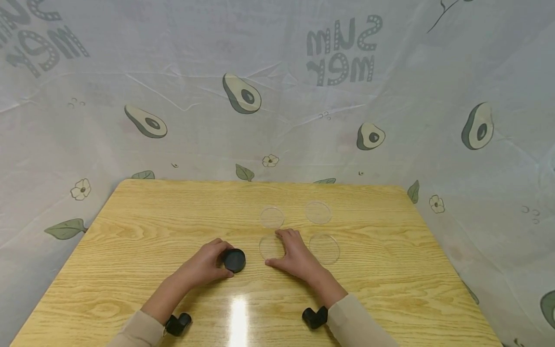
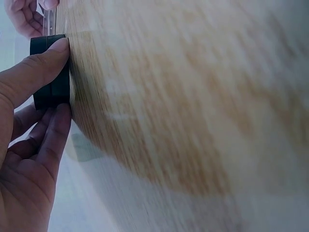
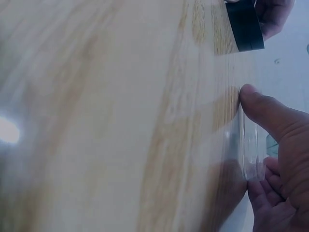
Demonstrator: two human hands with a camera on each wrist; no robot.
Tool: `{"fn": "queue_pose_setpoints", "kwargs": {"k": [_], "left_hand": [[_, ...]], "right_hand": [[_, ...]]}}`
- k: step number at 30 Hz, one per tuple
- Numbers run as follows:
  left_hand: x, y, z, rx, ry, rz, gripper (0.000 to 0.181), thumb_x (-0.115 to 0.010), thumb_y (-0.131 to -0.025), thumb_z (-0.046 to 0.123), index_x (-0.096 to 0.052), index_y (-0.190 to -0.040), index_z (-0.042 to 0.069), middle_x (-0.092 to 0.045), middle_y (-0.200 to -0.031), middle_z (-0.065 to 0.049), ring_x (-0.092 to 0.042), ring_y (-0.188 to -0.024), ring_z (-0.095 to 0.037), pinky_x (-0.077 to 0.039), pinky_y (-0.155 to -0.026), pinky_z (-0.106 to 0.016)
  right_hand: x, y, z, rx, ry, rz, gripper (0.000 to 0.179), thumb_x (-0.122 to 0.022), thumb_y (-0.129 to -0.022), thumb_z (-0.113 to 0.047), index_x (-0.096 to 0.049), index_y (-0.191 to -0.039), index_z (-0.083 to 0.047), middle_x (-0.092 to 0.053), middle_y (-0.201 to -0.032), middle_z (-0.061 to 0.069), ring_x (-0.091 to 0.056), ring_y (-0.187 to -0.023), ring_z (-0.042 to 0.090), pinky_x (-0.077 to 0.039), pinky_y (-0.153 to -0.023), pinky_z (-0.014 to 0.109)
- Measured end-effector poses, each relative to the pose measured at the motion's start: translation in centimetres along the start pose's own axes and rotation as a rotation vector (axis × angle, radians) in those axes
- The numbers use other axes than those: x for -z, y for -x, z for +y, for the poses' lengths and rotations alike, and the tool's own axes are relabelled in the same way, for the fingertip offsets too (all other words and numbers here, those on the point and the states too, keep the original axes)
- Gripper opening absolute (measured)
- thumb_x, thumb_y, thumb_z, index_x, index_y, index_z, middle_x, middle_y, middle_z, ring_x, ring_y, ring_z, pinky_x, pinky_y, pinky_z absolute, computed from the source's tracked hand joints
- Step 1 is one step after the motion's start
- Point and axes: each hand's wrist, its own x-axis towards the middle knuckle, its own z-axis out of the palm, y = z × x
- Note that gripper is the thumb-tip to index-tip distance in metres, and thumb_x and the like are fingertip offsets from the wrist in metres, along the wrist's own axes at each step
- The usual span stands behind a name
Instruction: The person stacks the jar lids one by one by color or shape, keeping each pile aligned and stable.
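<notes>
The left hand (image 1: 207,264) pinches the black puck (image 1: 234,260) between thumb and fingers, low by the table (image 1: 381,279). To its right, the right hand (image 1: 296,256) pinches a clear dish (image 1: 270,247) by its edges. The dish looks slick — a loose pinch could let it slip. A wide swing could bump the next dish (image 1: 324,248) — it sits just beside that hand.
</notes>
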Motion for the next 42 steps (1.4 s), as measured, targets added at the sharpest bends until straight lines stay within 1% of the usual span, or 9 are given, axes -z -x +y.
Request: {"fn": "queue_pose_setpoints", "kwargs": {"k": [12,18,24,29,37,42], "left_hand": [[0.1,0.0,-0.1,0.006,0.007,-0.012,0.05,-0.091,-0.082,0.02,-0.068,-0.123,0.002,-0.065,-0.11,-0.005,-0.065,-0.099,-0.018,-0.057,-0.086,-0.033],[0.2,0.1,-0.2,0.004,0.005,-0.004,0.05,-0.091,-0.082,0.02,-0.068,-0.123,0.002,-0.065,-0.11,-0.005,-0.065,-0.099,-0.019,-0.057,-0.087,-0.034],[0.0,0.0,-0.1,-0.002,0.015,-0.003,0.05,-0.091,-0.082,0.019,-0.068,-0.123,0.002,-0.065,-0.11,-0.005,-0.065,-0.098,-0.018,-0.057,-0.086,-0.034],[0.0,0.0,-0.1,-0.007,0.01,-0.004,0.049,-0.091,-0.082,0.02,-0.068,-0.122,0.003,-0.065,-0.109,-0.005,-0.064,-0.097,-0.016,-0.057,-0.085,-0.034],[0.2,-0.1,0.0,0.003,0.008,-0.006,0.049,-0.092,-0.081,0.019,-0.068,-0.121,0.002,-0.065,-0.108,-0.004,-0.064,-0.097,-0.016,-0.056,-0.085,-0.033],[0.2,-0.1,0.0,0.006,0.005,-0.005,0.05,-0.092,-0.081,0.019,-0.068,-0.122,0.002,-0.065,-0.109,-0.005,-0.064,-0.097,-0.016,-0.056,-0.085,-0.032]], "right_hand": [[0.2,0.7,-0.3,-0.018,0.017,0.002,0.084,-0.091,-0.083,-0.034,-0.051,-0.147,0.001,-0.055,-0.144,0.019,-0.05,-0.135,0.035,-0.047,-0.111,0.054],[0.2,1.1,-0.2,-0.014,0.002,-0.003,0.084,-0.092,-0.082,-0.035,-0.051,-0.146,0.0,-0.056,-0.142,0.018,-0.051,-0.133,0.034,-0.047,-0.11,0.054],[0.1,1.8,0.1,-0.01,-0.006,0.006,0.083,-0.093,-0.08,-0.035,-0.053,-0.144,0.001,-0.056,-0.142,0.018,-0.052,-0.134,0.034,-0.047,-0.111,0.054],[0.1,2.3,0.4,0.0,0.015,0.012,0.083,-0.093,-0.08,-0.036,-0.053,-0.143,0.0,-0.058,-0.14,0.017,-0.052,-0.134,0.034,-0.047,-0.111,0.054],[0.1,2.8,0.4,0.0,-0.01,0.009,0.083,-0.092,-0.08,-0.036,-0.053,-0.145,-0.001,-0.058,-0.141,0.017,-0.051,-0.136,0.033,-0.045,-0.114,0.053],[0.0,3.0,0.5,-0.002,-0.004,0.004,0.085,-0.092,-0.08,-0.037,-0.052,-0.145,0.0,-0.057,-0.141,0.016,-0.05,-0.137,0.033,-0.044,-0.115,0.054]]}}
